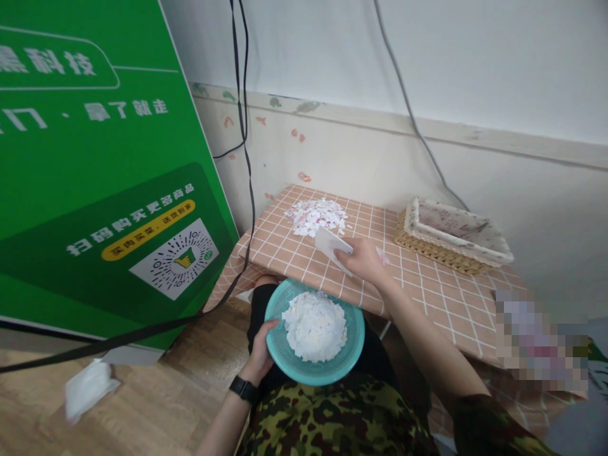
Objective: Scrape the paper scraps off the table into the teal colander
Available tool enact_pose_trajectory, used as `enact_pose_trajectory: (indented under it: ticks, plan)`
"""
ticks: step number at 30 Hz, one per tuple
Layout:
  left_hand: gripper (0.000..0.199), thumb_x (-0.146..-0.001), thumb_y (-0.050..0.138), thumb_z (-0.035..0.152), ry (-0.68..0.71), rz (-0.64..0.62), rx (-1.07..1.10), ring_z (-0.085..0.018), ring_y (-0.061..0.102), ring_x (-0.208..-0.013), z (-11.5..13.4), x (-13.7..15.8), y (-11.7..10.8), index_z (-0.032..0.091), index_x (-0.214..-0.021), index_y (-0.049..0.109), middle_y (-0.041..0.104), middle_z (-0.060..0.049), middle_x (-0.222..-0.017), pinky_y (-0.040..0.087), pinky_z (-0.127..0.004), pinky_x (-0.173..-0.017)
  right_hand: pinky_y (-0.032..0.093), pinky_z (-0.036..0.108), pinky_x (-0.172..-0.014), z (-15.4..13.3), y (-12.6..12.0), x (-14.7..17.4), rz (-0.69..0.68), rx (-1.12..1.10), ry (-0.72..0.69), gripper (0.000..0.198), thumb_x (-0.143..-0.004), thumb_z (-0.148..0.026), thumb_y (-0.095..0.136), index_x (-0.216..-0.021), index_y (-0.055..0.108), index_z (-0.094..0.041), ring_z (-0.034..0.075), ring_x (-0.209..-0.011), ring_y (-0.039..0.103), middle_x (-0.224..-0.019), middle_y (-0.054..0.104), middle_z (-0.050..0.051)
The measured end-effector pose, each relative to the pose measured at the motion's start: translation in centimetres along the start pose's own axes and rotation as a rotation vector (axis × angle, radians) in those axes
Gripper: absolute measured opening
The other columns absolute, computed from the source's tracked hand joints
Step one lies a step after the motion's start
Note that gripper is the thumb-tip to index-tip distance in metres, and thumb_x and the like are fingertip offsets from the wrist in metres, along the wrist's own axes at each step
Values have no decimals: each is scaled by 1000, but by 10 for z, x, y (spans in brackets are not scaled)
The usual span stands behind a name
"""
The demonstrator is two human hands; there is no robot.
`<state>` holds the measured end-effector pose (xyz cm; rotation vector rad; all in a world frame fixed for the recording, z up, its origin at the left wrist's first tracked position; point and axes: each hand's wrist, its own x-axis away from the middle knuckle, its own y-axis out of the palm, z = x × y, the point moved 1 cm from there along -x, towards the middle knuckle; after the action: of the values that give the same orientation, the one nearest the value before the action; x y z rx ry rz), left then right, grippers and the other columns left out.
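My left hand grips the rim of a teal plastic colander, which rests on my lap below the table's front edge. A heap of white paper scraps fills the middle of the colander. Over the table, my right hand is closed round a flat white scraper-like card. The card's far edge is close to a pile of torn white and pinkish paper scraps; whether it touches them I cannot tell.
A brown checked cloth covers the table. A cloth-lined wicker basket stands at the right against the wall. Black cables hang at the left, before a green printed cabinet. A white packet lies on the floor.
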<state>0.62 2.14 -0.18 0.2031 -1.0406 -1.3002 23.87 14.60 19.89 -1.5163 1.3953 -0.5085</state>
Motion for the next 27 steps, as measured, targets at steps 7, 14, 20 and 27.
enact_pose_trajectory:
  ticks: [7, 14, 20, 27]
  plan:
    - [24, -69, 65, 25, -7, 44, -4, -25, 67, -70, 3, 4, 5, 8, -85, 68, 74, -12, -79, 50, -38, -77, 31, 24, -52, 0, -3, 0, 27, 6, 7, 19, -77, -26, 47, -73, 64, -18, 13, -55, 52, -63, 61, 1]
    - [22, -70, 64, 25, 1, 29, -7, -22, 66, -67, 1, 2, 3, 8, -83, 68, 74, -10, -77, 51, -35, -73, 33, 25, -54, 1, 1, 1, 9, 31, 31, 21, -77, -24, 48, -80, 68, -16, 14, -57, 54, -65, 64, 4]
    - [20, -70, 64, 25, -12, 32, 10, -22, 66, -66, 0, 0, 1, 8, -81, 69, 74, -10, -75, 51, -35, -72, 32, 25, -52, 3, 12, -6, 53, 62, 82, 22, -78, -28, 49, -75, 67, -16, 15, -55, 53, -62, 63, 4]
    - [20, -71, 64, 25, -13, 9, 9, -21, 66, -66, 1, 1, 0, 8, -81, 70, 74, -9, -75, 51, -33, -72, 33, 25, -55, 1, 22, -15, 87, 45, 102, 22, -78, -28, 48, -82, 67, -17, 17, -60, 56, -68, 66, 5]
